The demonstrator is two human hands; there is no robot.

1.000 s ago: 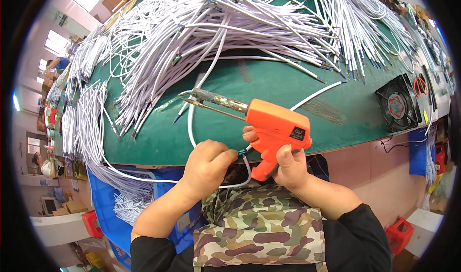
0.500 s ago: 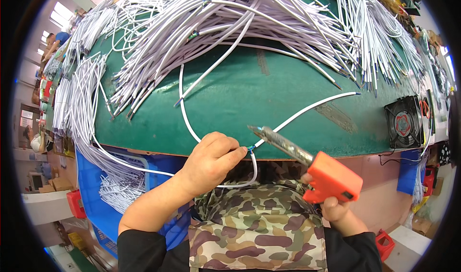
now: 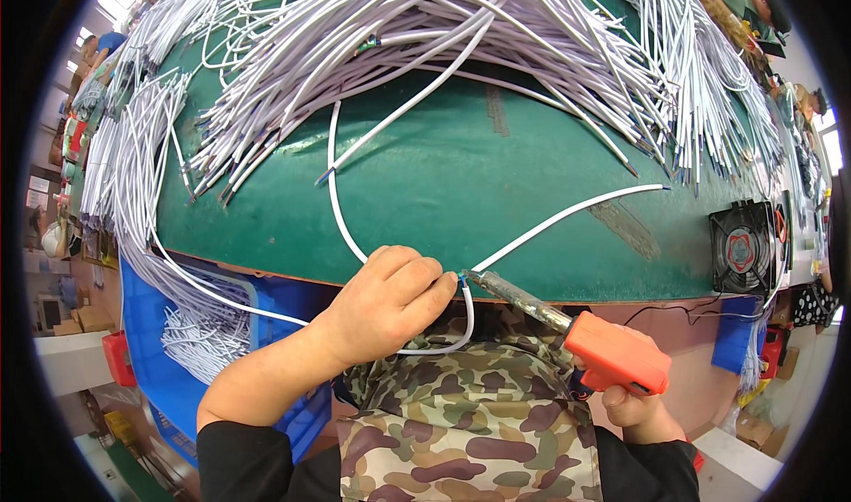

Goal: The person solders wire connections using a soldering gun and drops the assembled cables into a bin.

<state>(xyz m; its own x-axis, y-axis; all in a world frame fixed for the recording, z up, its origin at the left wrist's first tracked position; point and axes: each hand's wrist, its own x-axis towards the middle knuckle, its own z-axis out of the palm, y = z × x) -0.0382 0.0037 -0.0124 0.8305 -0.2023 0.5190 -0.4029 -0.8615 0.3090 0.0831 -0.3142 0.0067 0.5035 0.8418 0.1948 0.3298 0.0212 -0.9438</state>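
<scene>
Near the front edge of the green table [image 3: 408, 209], my left hand [image 3: 386, 302] pinches a white cable [image 3: 567, 209] beside a small joint of bluish-green wires [image 3: 464, 278]. One length of that cable reaches right across the tabletop, and another loops down below the edge. My right hand [image 3: 634, 411] grips an orange soldering gun [image 3: 620, 353] by its handle. The gun's metal barrel slants up to the left, and its tip is at the joint, seemingly touching it. My fingertips partly hide the wires there.
A large heap of white cables [image 3: 425, 50] covers the far side of the table, with more bundles left and right. A black fan [image 3: 741, 249] stands at the right edge. Below left, a blue crate [image 3: 160, 302] holds cut cables. Other people are in the background.
The soldering gun has come down, bringing its tip from above the cable to the joint. My left hand keeps its pinch, and the whole view has shifted slightly.
</scene>
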